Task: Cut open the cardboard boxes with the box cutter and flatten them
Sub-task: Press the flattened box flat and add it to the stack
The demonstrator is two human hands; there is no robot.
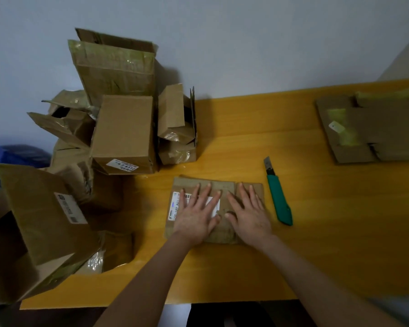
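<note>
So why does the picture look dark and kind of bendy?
Head view: the light is dim; the wide lens bends the table edge; tape on the box pile gleams faintly; the far cardboard sheet looks soft.

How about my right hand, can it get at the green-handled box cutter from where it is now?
Probably yes. The right hand lies flat on the flattened brown cardboard box, and the green-handled box cutter lies just to its right on the yellow wooden table, with only bare tabletop between them.
</note>
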